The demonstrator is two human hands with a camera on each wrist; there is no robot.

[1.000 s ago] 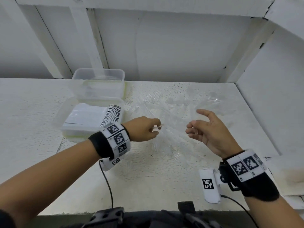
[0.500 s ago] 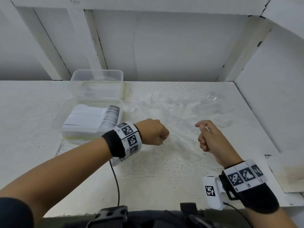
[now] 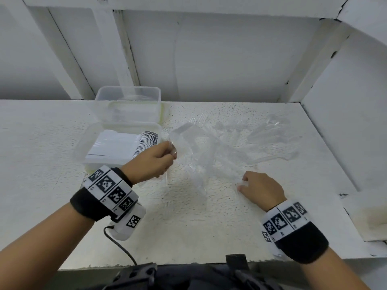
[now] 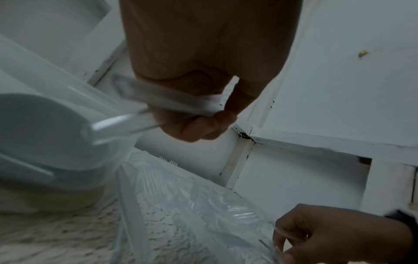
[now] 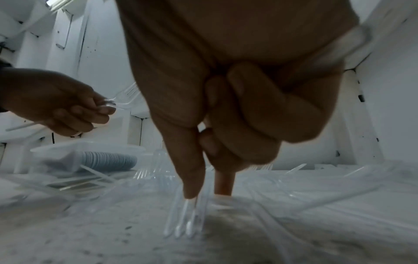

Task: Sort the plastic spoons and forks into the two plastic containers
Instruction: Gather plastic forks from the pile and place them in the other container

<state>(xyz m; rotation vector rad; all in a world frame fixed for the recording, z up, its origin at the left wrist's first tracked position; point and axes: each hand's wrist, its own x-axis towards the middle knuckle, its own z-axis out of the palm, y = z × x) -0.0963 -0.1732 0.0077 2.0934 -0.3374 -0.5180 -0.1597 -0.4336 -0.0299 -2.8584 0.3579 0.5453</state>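
Note:
My left hand [image 3: 172, 153] grips clear plastic cutlery just right of the near container [image 3: 82, 149], which holds a stack of white spoons [image 3: 117, 146]. Fork tines stick out of that fist in the right wrist view, at the left hand [image 5: 106, 109]; handles cross the palm [image 4: 172, 100]. My right hand [image 3: 241, 184] is down on the table, thumb and forefinger pinching a clear fork [image 5: 185, 223]. The far container [image 3: 127, 97] is clear, its contents hard to make out. Several loose clear forks and spoons [image 3: 232, 141] lie between the hands.
The cutlery lies on crumpled clear wrap [image 3: 194, 155] on a rough white table [image 3: 188, 227]. A white wall stands behind and a side panel [image 3: 345, 101] closes in on the right. A cable [image 3: 119, 245] hangs from my left wrist at the front edge.
My left hand has moved left toward the near container with its cutlery. My right hand has dropped from mid-air to the table and pinched a fork.

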